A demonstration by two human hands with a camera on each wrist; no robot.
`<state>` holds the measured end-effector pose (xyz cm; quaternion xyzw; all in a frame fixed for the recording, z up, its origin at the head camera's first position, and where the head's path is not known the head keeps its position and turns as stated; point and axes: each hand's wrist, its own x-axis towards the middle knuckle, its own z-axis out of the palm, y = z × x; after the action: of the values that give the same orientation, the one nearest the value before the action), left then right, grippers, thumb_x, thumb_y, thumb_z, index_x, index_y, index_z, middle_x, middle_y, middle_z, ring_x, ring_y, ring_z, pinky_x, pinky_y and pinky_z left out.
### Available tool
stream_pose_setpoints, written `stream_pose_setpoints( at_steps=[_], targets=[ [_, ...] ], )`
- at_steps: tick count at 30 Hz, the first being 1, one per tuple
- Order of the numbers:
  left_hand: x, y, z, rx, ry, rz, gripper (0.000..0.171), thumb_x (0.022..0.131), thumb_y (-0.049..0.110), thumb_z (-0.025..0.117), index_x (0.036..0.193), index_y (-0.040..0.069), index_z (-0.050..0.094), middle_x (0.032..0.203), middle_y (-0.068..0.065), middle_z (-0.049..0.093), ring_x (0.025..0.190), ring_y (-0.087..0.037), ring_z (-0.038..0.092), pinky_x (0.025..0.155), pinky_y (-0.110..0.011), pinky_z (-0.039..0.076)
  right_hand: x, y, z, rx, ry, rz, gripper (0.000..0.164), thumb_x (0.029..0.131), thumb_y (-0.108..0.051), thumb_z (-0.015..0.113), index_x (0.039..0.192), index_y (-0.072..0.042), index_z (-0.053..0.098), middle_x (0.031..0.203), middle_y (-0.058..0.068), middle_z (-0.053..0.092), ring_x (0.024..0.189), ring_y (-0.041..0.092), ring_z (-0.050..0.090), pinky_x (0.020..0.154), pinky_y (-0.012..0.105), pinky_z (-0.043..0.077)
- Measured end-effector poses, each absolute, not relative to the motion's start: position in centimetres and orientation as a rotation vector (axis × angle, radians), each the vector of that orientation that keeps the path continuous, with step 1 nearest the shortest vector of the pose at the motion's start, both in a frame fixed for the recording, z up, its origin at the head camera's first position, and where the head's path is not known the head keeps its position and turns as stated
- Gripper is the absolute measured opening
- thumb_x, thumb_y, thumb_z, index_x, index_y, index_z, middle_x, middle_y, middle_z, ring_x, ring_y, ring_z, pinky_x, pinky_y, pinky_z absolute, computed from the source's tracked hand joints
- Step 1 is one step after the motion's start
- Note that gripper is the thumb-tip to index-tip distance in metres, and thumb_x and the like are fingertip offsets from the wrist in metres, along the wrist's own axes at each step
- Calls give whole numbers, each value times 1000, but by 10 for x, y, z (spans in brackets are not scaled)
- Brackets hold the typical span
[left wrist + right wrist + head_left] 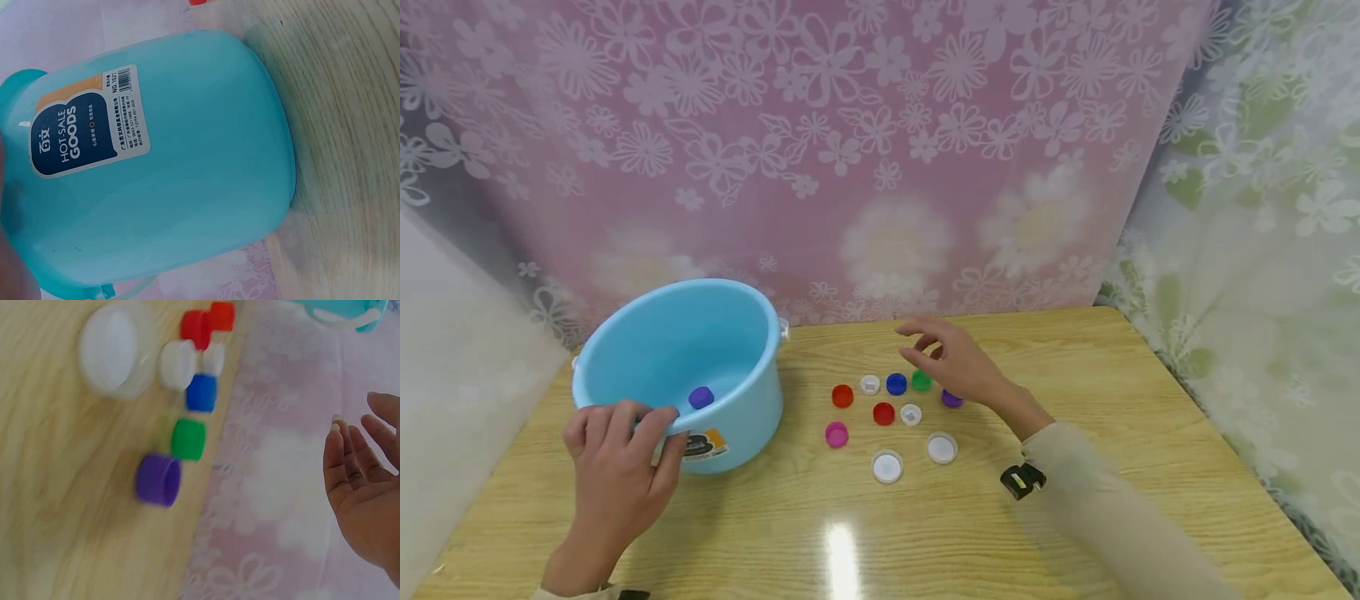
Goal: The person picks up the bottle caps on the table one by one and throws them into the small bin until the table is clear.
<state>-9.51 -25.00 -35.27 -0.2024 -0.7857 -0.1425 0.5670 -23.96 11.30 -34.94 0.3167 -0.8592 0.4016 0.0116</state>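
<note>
A light blue bucket (760,425) stands at the left of the table, with one purple bottle cap (702,397) at its bottom. My left hand (621,462) grips the near rim, fingers over the edge and thumb outside, above the label (87,125). My right hand (958,358) is raised over the loose caps, fingers parted and nothing between them. Beneath or beside it are a green cap (921,381), a blue cap (897,384) and another purple cap (157,480), which the arm partly covers in the head view.
Left of those lie two red caps (883,414), two small white caps (911,415) and a pink cap (837,434). Two larger white lids (887,467) sit nearer the front. A flowered pink curtain (880,183) hangs behind the wooden table (1075,367).
</note>
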Motion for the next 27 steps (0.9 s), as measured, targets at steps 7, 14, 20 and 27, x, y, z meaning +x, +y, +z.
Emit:
stream_pose_setpoints(
  at_steps=[7, 14, 20, 27],
  targets=[
    [-95, -249, -353, -480, -1852, -334, 34, 95, 30, 47, 78, 3, 60, 70, -14, 46, 65, -37, 35, 73, -54, 19, -244, 155, -374, 865, -2749, 1227, 35, 94, -21, 60, 127, -8, 58, 126, 11, 55, 94, 20, 60, 77, 38, 50],
    [-95, -248, -353, -477, -1828, -334, 33, 94, 28, 47, 77, 2, 59, 69, -15, 45, 65, -37, 35, 73, -54, 19, -248, 175, -398, 864, -2878, 1147, 42, 92, -20, 64, 130, -2, 56, 125, 14, 52, 92, 21, 59, 71, 35, 50],
    [-95, -248, -352, -476, -1836, -332, 34, 95, 30, 46, 78, 3, 59, 69, -15, 45, 65, -36, 35, 73, -54, 19, -250, 181, -410, 893, -2975, 1055, 51, 87, -23, 70, 130, -2, 55, 118, 14, 53, 86, 18, 55, 70, 34, 47],
    [-95, -248, -352, -484, -1833, -334, 35, 95, 31, 47, 78, 3, 59, 69, -14, 44, 65, -36, 34, 73, -54, 19, -251, 181, -417, 899, -3027, 1001, 48, 84, -22, 73, 126, -3, 58, 112, 8, 56, 85, 16, 54, 72, 33, 47]
  ],
)
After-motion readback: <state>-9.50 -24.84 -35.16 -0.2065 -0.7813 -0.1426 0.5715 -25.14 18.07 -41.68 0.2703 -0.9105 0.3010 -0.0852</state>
